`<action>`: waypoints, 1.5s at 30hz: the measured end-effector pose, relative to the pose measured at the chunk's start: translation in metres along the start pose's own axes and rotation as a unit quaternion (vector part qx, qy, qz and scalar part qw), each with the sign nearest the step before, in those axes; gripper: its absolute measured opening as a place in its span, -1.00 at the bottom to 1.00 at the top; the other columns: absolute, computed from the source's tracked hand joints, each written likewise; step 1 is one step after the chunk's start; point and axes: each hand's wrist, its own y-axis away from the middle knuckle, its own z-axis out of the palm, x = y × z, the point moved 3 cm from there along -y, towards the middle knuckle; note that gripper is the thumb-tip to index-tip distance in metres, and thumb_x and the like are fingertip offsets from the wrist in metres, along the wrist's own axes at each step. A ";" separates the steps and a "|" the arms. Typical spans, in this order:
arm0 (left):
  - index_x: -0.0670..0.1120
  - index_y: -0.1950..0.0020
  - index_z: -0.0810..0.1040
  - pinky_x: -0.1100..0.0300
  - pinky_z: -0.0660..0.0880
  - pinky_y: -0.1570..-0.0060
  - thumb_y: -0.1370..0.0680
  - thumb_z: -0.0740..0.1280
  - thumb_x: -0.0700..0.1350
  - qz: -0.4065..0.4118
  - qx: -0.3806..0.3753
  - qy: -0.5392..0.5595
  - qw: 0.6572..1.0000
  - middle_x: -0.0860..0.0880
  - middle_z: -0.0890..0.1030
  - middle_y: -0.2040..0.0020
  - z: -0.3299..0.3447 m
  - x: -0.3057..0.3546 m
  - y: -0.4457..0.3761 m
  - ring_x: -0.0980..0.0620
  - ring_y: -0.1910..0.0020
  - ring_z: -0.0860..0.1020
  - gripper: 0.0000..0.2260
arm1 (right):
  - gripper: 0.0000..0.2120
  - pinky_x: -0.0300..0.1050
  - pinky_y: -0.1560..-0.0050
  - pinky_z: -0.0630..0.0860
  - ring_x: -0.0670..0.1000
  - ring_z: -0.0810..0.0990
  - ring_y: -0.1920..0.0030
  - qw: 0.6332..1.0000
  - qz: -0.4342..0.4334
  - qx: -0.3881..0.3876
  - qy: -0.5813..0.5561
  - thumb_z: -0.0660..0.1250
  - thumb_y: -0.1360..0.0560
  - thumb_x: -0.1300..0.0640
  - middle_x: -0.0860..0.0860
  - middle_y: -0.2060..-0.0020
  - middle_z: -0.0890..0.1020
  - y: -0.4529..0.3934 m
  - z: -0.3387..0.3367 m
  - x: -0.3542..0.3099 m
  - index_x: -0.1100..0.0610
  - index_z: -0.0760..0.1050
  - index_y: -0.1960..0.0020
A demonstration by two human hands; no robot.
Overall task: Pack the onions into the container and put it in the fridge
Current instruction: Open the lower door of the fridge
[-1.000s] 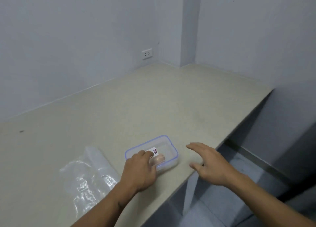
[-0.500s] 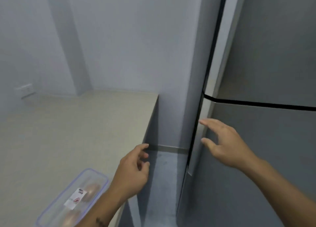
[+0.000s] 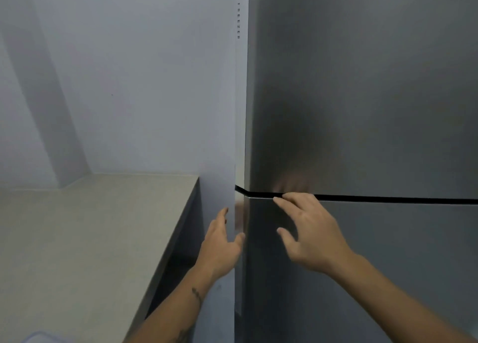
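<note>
A tall steel fridge (image 3: 362, 110) fills the right half of the view, its upper and lower doors split by a black gap. My right hand (image 3: 307, 231) is spread open, its fingertips at the top left corner of the lower door (image 3: 388, 265). My left hand (image 3: 222, 242) is open at the door's left edge, fingers along the side and thumb on the front. Only a corner of the clear blue-rimmed container (image 3: 41, 337) shows at the bottom left on the counter (image 3: 90, 239). The onions are out of sight.
The beige counter ends in a dark edge just left of the fridge, leaving a narrow gap. Pale walls stand behind the counter, with a boxed corner at the far left.
The view swung right from the counter to the fridge. Both hands left the container and rose to the lower fridge door; the container slid almost out of frame.
</note>
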 end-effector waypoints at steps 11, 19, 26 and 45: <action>0.25 -0.50 0.13 0.14 0.34 -0.37 -0.56 0.30 -0.09 -0.001 0.155 0.059 0.986 0.21 0.35 -0.39 0.060 0.013 0.005 0.32 -0.34 0.34 -0.41 | -0.42 -0.11 -0.29 0.40 -0.01 0.42 -0.29 0.994 -0.083 0.039 -0.056 0.28 -0.36 -0.05 -0.05 -0.26 0.52 -0.008 0.001 0.031 0.08 0.45 -0.36; 0.34 -0.43 0.23 0.01 0.45 -0.35 -0.56 0.32 -0.14 -0.023 0.147 0.079 0.986 0.29 0.47 -0.28 0.057 0.017 0.018 0.26 -0.30 0.45 -0.43 | -0.42 -0.18 -0.22 0.37 -0.03 0.37 -0.31 0.994 -0.087 0.024 -0.068 0.28 -0.38 -0.04 -0.09 -0.28 0.49 -0.003 0.006 0.036 0.08 0.41 -0.39; 0.51 -0.38 0.05 0.03 0.51 -0.26 -0.54 0.32 -0.16 -0.006 0.128 0.045 0.991 0.50 0.33 -0.25 0.051 0.029 0.075 0.39 -0.26 0.39 -0.29 | -0.36 0.00 -0.30 0.35 -0.02 0.37 -0.25 0.994 -0.075 -0.049 -0.064 0.15 -0.40 -0.26 -0.13 -0.22 0.45 0.006 -0.015 0.015 -0.05 0.32 -0.43; 0.11 -0.10 0.57 0.26 0.55 0.09 -0.56 0.27 -0.26 0.067 -0.014 0.101 0.993 0.16 0.59 -0.04 0.001 0.047 0.229 0.17 0.01 0.60 -0.72 | -0.56 0.09 -0.22 0.33 -0.04 0.46 -0.13 0.985 0.121 -0.115 -0.049 0.04 -0.36 -0.45 -0.16 0.01 0.55 0.150 -0.105 -0.042 -0.18 0.49 0.09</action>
